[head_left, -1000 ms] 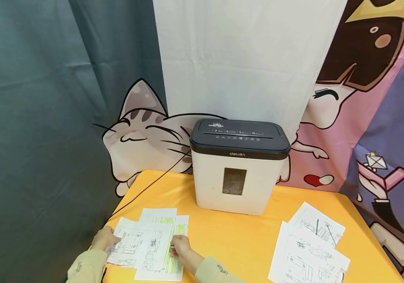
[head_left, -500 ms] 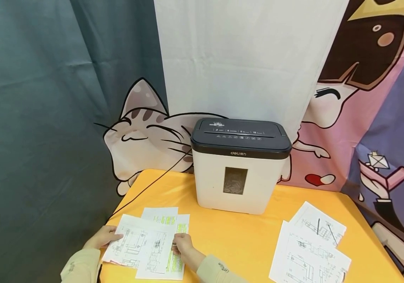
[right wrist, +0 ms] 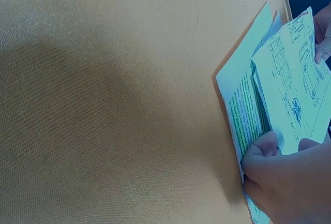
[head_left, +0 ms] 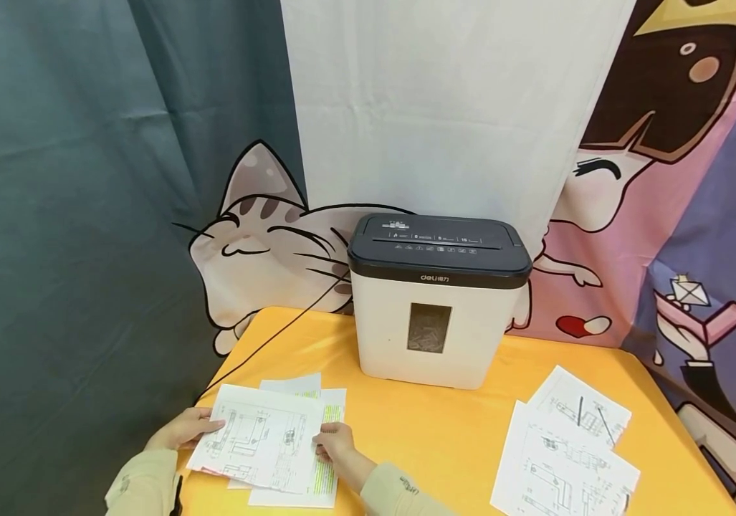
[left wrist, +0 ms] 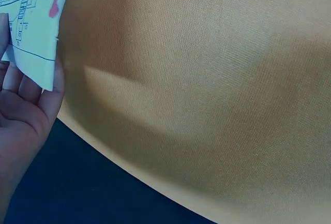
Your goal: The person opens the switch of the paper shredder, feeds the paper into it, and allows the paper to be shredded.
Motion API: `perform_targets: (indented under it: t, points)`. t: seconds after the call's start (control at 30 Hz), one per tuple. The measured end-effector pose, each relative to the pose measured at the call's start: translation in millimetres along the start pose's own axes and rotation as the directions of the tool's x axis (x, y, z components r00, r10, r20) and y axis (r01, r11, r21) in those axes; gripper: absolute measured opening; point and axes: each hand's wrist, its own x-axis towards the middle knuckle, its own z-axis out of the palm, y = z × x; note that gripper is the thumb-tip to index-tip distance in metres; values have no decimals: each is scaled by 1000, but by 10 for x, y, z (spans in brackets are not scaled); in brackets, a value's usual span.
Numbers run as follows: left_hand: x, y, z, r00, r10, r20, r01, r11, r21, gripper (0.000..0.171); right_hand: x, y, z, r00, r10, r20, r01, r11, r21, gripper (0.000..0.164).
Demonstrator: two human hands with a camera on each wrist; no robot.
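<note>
A sheet of paper with line drawings (head_left: 267, 430) is held slightly raised and tilted at the table's left side. My left hand (head_left: 185, 428) grips its left edge, the thumb on top and the fingers beneath, as the left wrist view shows. At the opposite edge my right hand (head_left: 337, 441) pinches the paper (right wrist: 292, 87) with curled fingers. Below it lie sheets with green-yellow highlighted lines (head_left: 332, 412), partly covered by the drawing sheet. A pinkish-red mark (left wrist: 54, 11) shows near one edge of the drawing sheet.
A white paper shredder (head_left: 380, 322) with a dark top stands at the back middle. Its black cord (head_left: 271, 337) runs along the left. Two drawing sheets (head_left: 561, 466) overlap at the right of the yellow table (head_left: 419, 444). Printed curtains hang behind.
The drawing sheet has risen off the highlighted pages and turned slightly, its far edge higher. My left hand has shifted a little left with it; my right hand has barely moved.
</note>
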Motion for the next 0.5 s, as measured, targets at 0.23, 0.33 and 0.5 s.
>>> perform_targets:
  t: [0.23, 0.33, 0.5]
  points:
    - [52, 27, 38, 1000, -3, 25, 4, 1000, -28, 51, 9, -12, -30, 998, -15, -54, 16, 1000, 14, 21]
    - [60, 47, 50, 997, 25, 71, -22, 998, -53, 50, 6, -27, -46, 997, -28, -67, 30, 999, 18, 21]
    - [88, 85, 86, 990, 73, 119, -65, 995, -74, 49, 8, -63, -78, 994, -46, -99, 48, 999, 18, 13]
